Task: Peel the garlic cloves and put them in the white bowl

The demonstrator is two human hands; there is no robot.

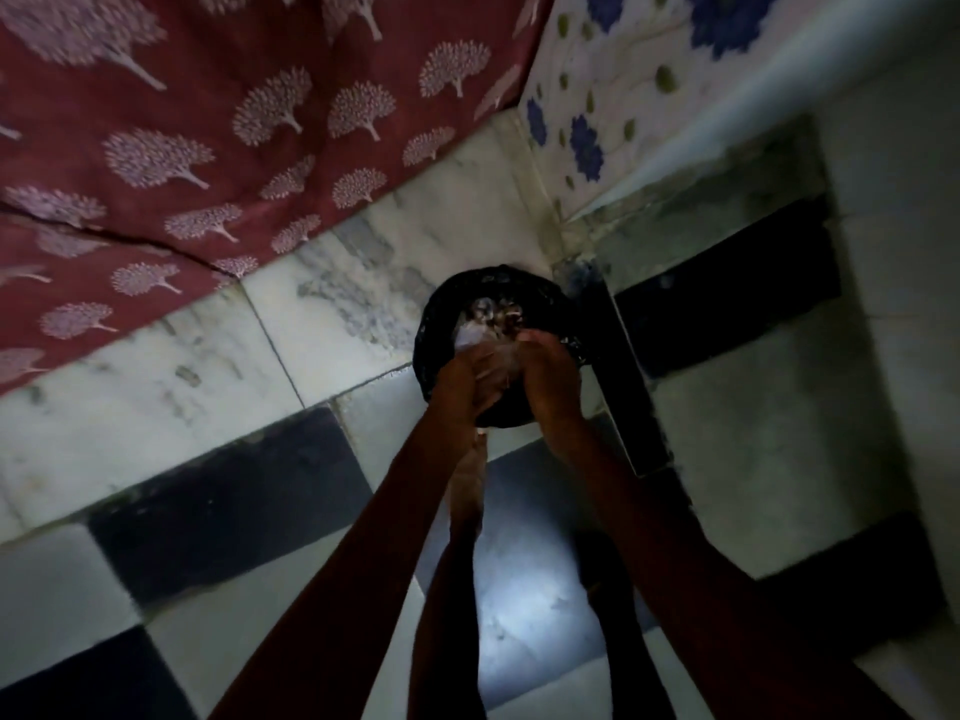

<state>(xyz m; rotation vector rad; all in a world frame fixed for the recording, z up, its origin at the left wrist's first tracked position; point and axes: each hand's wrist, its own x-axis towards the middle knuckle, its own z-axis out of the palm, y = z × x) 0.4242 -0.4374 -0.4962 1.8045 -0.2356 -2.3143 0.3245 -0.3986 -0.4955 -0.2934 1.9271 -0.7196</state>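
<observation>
Head view, dim: both hands meet over black bin at floor's far corner, by wall. L hand fingers curl round pale papery scraps, prob. garlic skins. R hand grip unclear. Scraps look light, flimsy, clingy; best cupped from below. Cloves, white bowl unseen.

No legible txt, labels, brands, nos. or signs on any surface; view dim, blurry.

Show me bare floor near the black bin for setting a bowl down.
Free: the pale marble tiles between the black bin and the red cloth; the black tile bordering them, nearer the person. Crowded: above the bin, where left hand and right hand hover close.
</observation>
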